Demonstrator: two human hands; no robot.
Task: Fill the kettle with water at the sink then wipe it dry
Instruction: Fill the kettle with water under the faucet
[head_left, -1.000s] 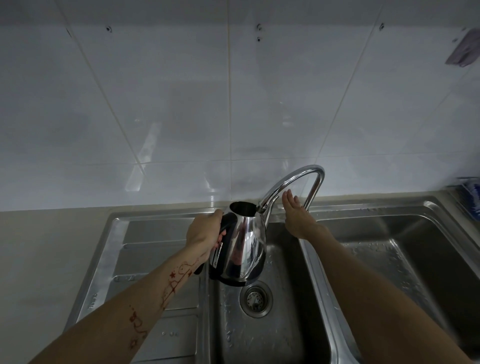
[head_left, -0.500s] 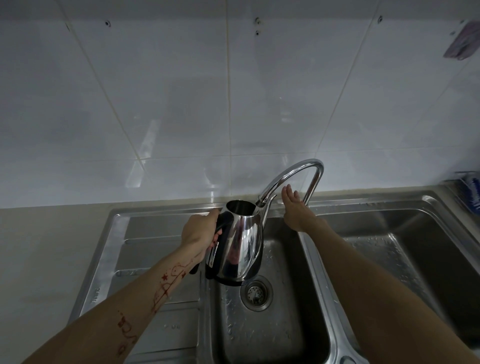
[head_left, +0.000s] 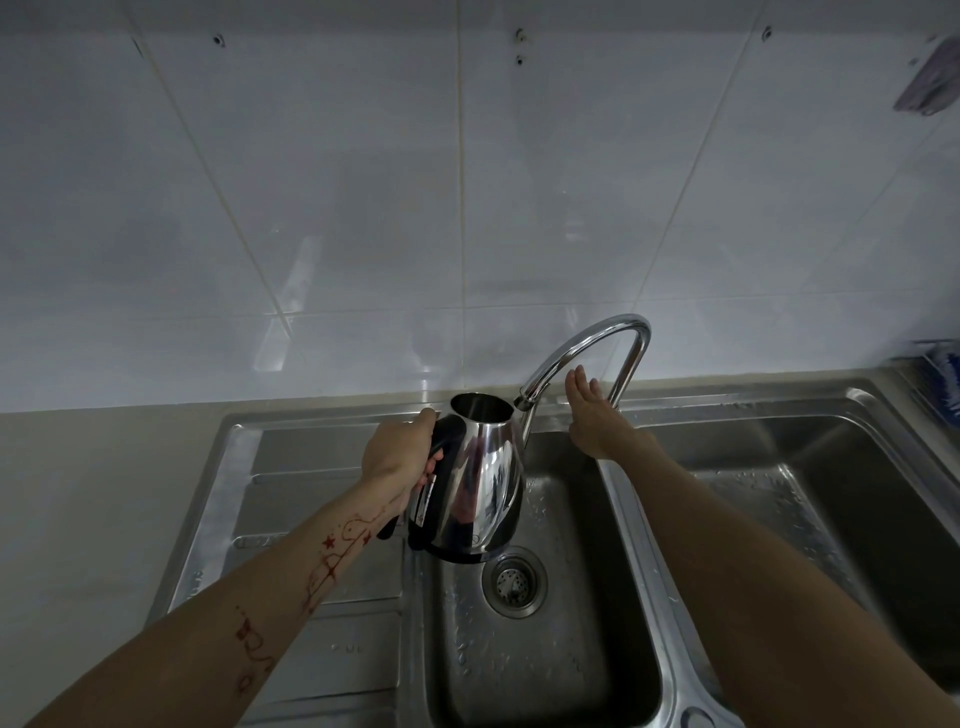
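Little has moved: we still hold the kettle (head_left: 475, 480) by its handle in our clenched left hand (head_left: 397, 452) beneath the faucet (head_left: 587, 348); our right hand (head_left: 589, 415), fingers spread, keeps reaching behind. No water visible yet.

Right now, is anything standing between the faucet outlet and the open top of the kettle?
Nothing visible does. The kettle mouth is uncovered, and the faucet outlet sits just beside its rim, to the right.
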